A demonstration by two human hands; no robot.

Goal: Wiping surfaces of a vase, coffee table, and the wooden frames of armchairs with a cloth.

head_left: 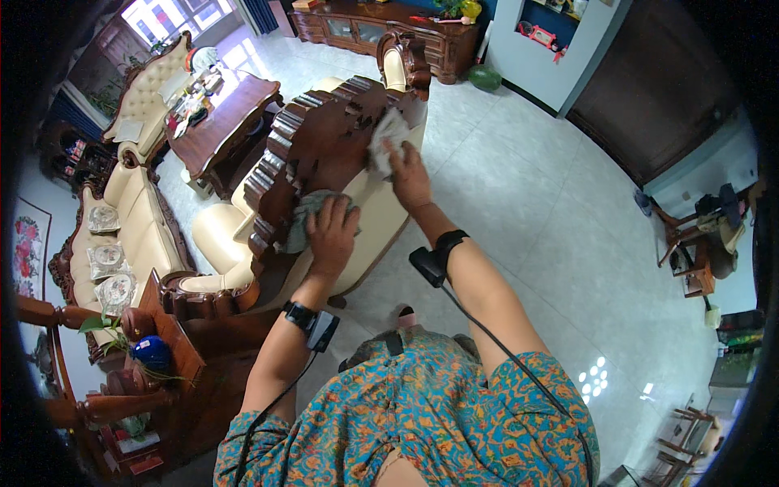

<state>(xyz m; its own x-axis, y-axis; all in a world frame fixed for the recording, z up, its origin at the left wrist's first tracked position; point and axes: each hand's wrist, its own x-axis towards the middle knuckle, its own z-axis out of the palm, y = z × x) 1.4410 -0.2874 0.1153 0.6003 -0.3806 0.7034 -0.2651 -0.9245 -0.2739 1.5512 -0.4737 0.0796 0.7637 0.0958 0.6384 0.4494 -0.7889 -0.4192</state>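
We look down on a glossy, pale grey tiled floor (535, 215), which spreads across the middle and right of the frame. At the left we see a long cream tufted sofa (144, 213) with carved dark wood trim. Near the centre stands a cream armchair (324, 150), its rear side toward us, with a broad carved wooden crest above cream upholstery. We find a dark brown door (657, 89) at the upper right, a wooden cabinet (349, 34) along the top, and a cluttered wooden tabletop (213, 141) at the upper left. A blue-and-orange patterned shirt (422, 406) fills the lower centre.

On the crest's lower left part, we see the left hand (331, 235) laid over a grey-green cloth (299, 226), fingers slightly spread. Farther up and right, the right hand (410, 174) has its fingers on a whitish cloth (385, 144) against the crest's right part. We cannot tell whether either hand is clamped on its cloth. A green watermelon (484, 78) sits on the floor at upper centre-right.
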